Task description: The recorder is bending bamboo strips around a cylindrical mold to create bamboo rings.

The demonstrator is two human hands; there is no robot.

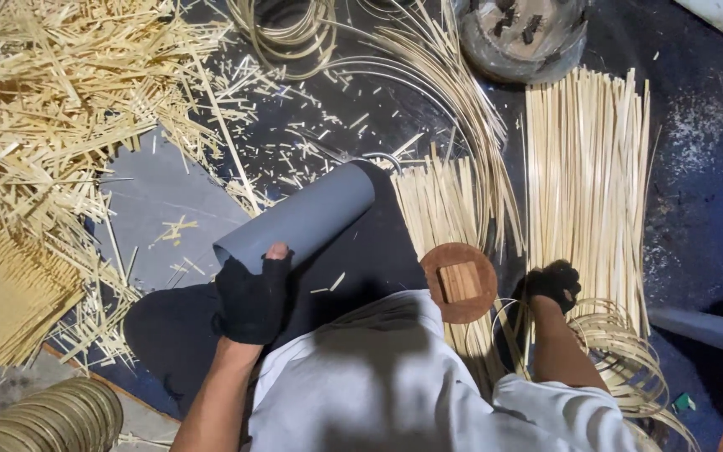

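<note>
Gloved hands at work among bamboo strips on a dark floor

The left hand (251, 300) grips the near end of a grey pipe (299, 218) that lies slanted across the lap. The right hand (552, 285) is closed on coiled thin strips (621, 351) beside a bundle of straight strips (586, 167). A round wooden disc (459, 283) rests between the hands

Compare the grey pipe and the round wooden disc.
The grey pipe is a long hollow tube lying tilted; the wooden disc is flat, round and brown with a pale block on top. The left hand grips the pipe's end; no hand touches the disc. Both lie in front of the person.
</note>
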